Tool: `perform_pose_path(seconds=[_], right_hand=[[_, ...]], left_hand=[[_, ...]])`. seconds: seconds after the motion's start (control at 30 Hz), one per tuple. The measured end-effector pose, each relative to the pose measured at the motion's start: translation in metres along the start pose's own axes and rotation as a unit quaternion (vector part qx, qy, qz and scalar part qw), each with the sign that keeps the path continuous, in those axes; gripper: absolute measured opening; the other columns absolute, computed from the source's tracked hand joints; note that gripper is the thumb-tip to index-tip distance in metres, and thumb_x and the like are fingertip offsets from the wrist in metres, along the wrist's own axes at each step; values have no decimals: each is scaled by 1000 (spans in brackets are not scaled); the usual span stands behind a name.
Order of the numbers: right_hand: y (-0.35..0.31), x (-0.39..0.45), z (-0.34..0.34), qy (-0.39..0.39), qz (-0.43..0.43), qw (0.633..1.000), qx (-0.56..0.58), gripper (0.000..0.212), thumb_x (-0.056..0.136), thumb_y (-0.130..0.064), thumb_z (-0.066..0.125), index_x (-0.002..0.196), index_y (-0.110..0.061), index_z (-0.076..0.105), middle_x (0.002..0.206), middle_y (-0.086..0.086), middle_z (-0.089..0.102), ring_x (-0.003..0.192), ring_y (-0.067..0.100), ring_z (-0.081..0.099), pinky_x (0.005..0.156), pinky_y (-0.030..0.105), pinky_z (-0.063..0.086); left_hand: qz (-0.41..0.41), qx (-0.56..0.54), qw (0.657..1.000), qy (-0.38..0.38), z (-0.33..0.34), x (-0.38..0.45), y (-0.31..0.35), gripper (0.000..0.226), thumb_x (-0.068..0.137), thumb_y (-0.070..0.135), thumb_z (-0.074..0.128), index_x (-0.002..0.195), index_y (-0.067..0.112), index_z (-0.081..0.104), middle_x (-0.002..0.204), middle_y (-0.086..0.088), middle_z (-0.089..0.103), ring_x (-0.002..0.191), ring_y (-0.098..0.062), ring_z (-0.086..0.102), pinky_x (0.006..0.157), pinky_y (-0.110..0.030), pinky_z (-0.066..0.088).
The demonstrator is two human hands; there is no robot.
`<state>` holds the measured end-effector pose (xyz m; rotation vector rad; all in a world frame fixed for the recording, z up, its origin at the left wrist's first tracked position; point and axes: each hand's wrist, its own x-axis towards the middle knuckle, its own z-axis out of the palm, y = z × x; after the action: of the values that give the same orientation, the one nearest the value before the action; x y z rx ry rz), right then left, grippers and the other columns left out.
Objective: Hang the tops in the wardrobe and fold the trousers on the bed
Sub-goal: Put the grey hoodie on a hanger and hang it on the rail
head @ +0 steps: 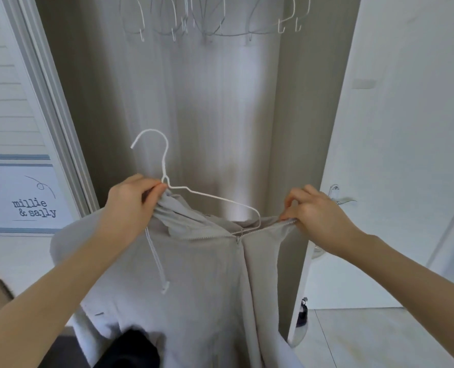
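At the far left of the frame a sign (32, 205) reads "millie & sally", beside a louvred door (5, 102). Left of centre, the left hand (130, 201) pinches bunched cloth of a pale grey hoodie (194, 288) together with the neck of a white wire hanger (164, 166), whose hook stands up free above the fingers. One hanger arm slopes down to the right and goes inside the hoodie's neck opening. A drawstring (155, 258) hangs below the left hand. The hoodie fills the lower centre, its zip partly open, in front of the open wardrobe (207, 115). Spare hangers (212, 19) hang across the top centre. Right of centre, the right hand (318, 211) pinches the hoodie's zip edge, pulling it taut. At right stands the white wardrobe door (406, 128).
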<state>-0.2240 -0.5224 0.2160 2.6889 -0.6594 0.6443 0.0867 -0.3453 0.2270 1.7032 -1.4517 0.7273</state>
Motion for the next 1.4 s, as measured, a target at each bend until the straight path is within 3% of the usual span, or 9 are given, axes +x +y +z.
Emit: perform_pose_path(seconds=[0.17,0.33,0.5,0.63,0.77,0.9,1.07,1.27,1.4], right_hand=[[-9,4,-11,-11,112,993,25,26,85,-5,60,103,-21,71,105,4,44,71,27,54,59,30,42],[-7,5,-12,-99,109,989,-2,33,86,-3,52,104,-25,67,104,1,45,75,26,59,62,29,44],[11,3,5,-95,132,986,21,38,78,7,51,95,-20,70,90,0,52,71,23,60,62,31,50],[0,9,2,-45,164,967,191,35,77,15,46,91,-10,67,84,5,61,70,21,66,57,33,57],[-3,32,3,41,246,906,343,38,75,20,43,85,-8,67,82,18,66,73,29,68,66,36,60],[24,33,-5,133,288,907,278,31,78,16,51,88,-5,71,84,9,68,67,3,60,62,3,44],[41,21,5,93,225,951,191,23,75,14,58,82,-5,70,78,13,69,74,29,60,64,27,41],[45,11,10,103,169,970,139,39,62,22,48,75,-13,59,72,2,54,65,26,53,59,30,41],[24,14,-6,68,249,878,403,38,66,26,37,65,-9,52,71,18,60,58,25,62,47,29,47]], left_hand=[[44,-33,998,-40,3,-7,13,8,89,11,68,84,7,73,69,7,48,63,-9,43,68,-5,36],[-77,-98,992,12,-4,-3,13,13,91,13,64,90,5,74,74,-7,65,65,-25,55,64,-8,36],[-13,-47,998,-51,-9,-8,9,10,88,10,69,80,10,74,62,0,56,59,-16,44,64,-5,34],[64,-41,992,-97,-8,-12,12,26,91,27,56,79,11,72,64,17,40,64,-3,43,66,-4,34],[70,-45,988,-130,0,-12,23,40,93,43,43,79,15,68,66,15,45,57,-7,43,59,-26,46],[52,-69,988,-130,-14,-5,24,27,93,34,52,77,18,67,57,18,47,57,-3,50,62,-8,40],[-62,-81,991,-83,-27,2,14,26,95,21,58,73,9,65,58,-11,54,57,-25,46,57,-17,34],[-26,-15,990,-136,-23,-4,22,39,87,14,58,55,11,36,49,-6,36,53,-18,29,52,-21,33],[-90,-50,988,-111,-23,2,20,35,90,13,52,59,5,40,55,-16,44,55,-27,36,53,-20,32]])
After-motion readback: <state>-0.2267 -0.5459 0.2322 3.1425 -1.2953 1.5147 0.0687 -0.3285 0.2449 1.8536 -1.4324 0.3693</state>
